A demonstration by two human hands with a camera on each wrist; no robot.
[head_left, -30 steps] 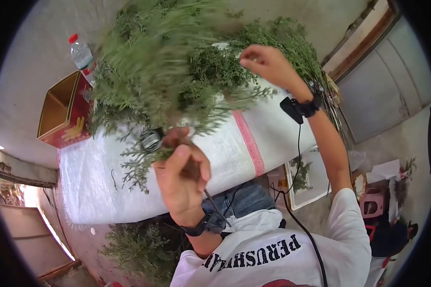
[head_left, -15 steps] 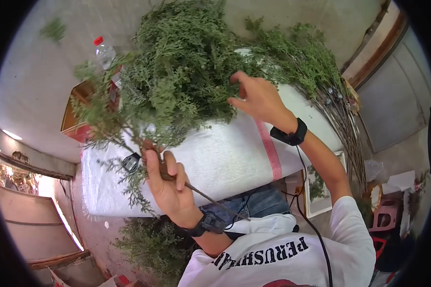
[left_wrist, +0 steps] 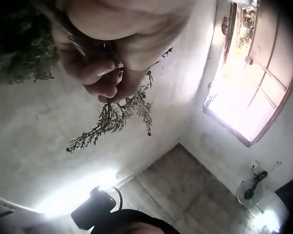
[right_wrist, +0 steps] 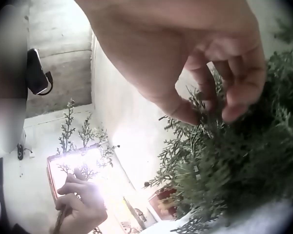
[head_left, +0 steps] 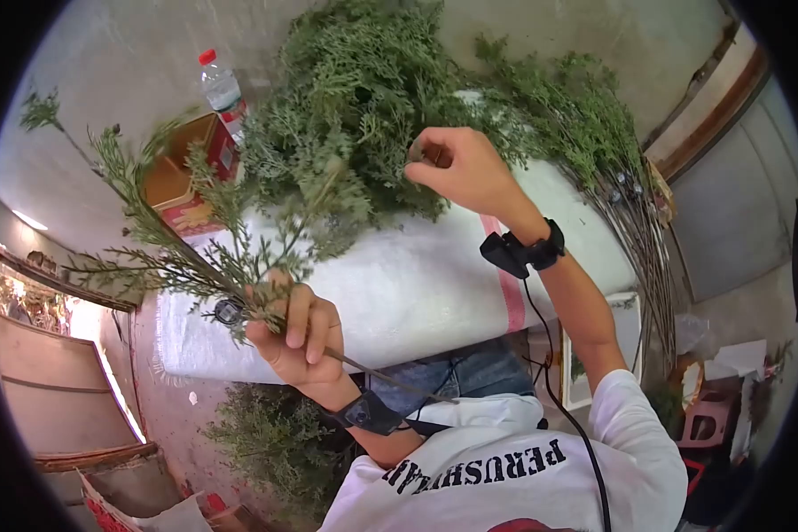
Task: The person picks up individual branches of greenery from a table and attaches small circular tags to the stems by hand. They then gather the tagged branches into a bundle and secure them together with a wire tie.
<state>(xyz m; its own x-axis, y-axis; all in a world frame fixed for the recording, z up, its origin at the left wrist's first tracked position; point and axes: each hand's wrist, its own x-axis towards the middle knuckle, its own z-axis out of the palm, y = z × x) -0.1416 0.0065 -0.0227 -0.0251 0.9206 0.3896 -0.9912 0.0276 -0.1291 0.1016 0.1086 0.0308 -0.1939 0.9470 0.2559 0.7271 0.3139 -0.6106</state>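
Gripping the stiff stem (head_left: 363,365), my left hand (head_left: 306,337) is holding a likely light, springy branch (head_left: 186,253); whether my right hand (head_left: 470,168) is pinching, I can't tell.

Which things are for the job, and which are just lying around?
Probably for the job:
- leafy branch, held in the left hand
- green pile, with the right hand at its edge
- white-covered surface under the pile

Probably just lying around:
- red-capped bottle
- red and gold box
- pink plastic thing
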